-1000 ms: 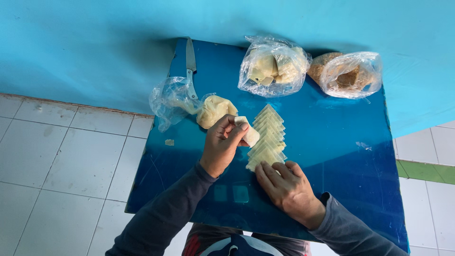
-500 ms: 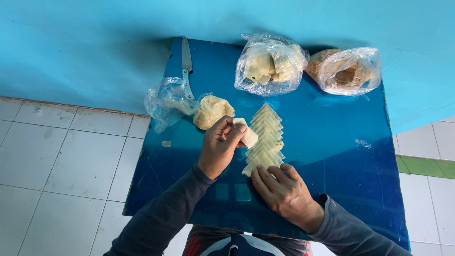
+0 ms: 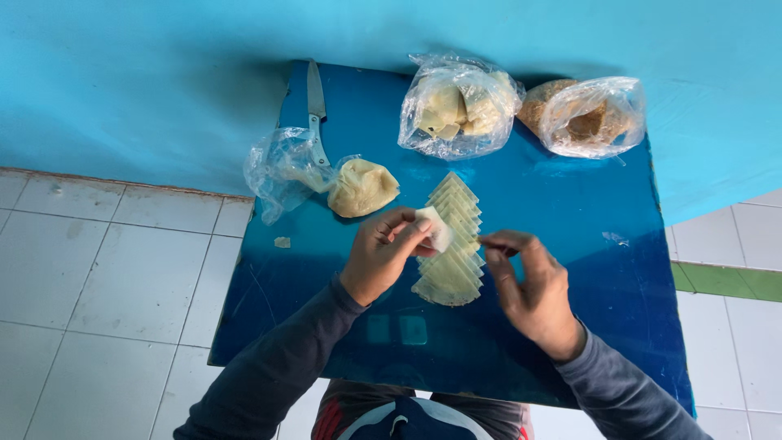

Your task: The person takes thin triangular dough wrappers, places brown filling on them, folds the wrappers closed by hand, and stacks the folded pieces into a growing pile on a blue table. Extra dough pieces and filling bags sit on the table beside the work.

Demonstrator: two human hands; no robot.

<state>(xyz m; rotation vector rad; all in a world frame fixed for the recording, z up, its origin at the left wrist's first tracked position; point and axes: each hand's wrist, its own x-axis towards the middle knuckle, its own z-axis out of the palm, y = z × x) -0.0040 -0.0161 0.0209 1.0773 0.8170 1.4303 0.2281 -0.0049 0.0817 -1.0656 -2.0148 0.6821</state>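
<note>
My left hand (image 3: 383, 253) holds a small pale folded wrapper piece (image 3: 433, 228) just above the blue table (image 3: 562, 204). A row of overlapping pale triangular wrappers (image 3: 452, 244) lies on the table between my hands. My right hand (image 3: 529, 285) hovers at the right side of that row, thumb and fingers pinched near its edge; I cannot tell whether it grips a wrapper. A lump of pale dough (image 3: 361, 187) rests on an open clear plastic bag (image 3: 281, 167) left of the row.
A knife (image 3: 316, 106) lies at the table's far left corner. Two clear plastic bags stand at the back: one with pale lumps (image 3: 456, 106), one with brownish filling (image 3: 590, 114). A blue wall rises behind; white floor tiles (image 3: 106, 269) lie left.
My right hand has lifted off the table near the row's lower end and moved up to the row's right side. My left hand keeps holding the folded piece.
</note>
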